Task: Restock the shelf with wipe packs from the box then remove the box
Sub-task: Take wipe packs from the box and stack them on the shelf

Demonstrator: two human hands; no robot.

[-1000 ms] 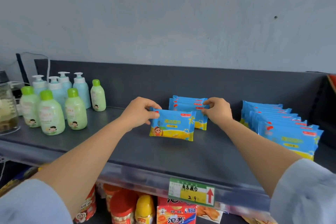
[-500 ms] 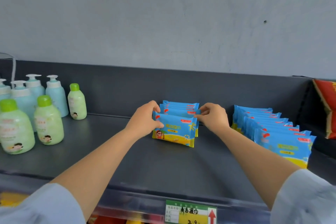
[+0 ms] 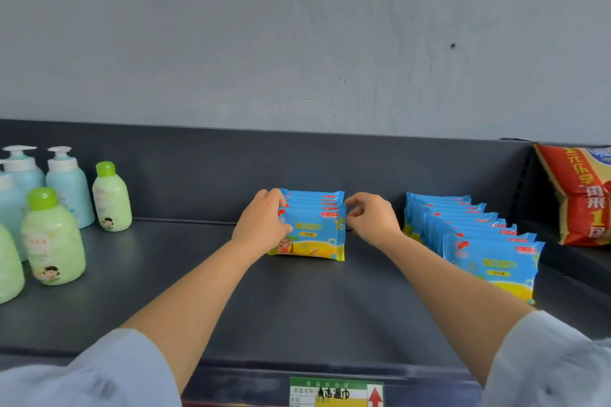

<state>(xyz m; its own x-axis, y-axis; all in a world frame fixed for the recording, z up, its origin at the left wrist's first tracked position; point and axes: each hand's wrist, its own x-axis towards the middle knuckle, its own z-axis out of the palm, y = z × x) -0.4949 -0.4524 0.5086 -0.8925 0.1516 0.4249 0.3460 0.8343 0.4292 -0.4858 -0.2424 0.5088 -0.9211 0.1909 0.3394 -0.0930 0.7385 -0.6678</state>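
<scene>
A short row of blue and yellow wipe packs [image 3: 312,235] stands upright in the middle of the dark shelf [image 3: 297,304], close to the back panel. My left hand [image 3: 263,226] grips the left end of the front pack, thumb on its face. My right hand [image 3: 372,220] pinches the right top corner of that same pack. A second, longer row of wipe packs [image 3: 476,241] stands to the right. No box is in view.
Green and pale blue bottles [image 3: 56,218] crowd the shelf's left end. A red snack bag [image 3: 582,195] leans at the far right. A price label [image 3: 335,393] hangs on the shelf's front edge. Bare shelf lies between the rows and in front.
Both hands have pushed the front pack back against the row, closing the gap. The view has risen and shifted right, so the lower shelf dropped out of sight and the red bag appeared.
</scene>
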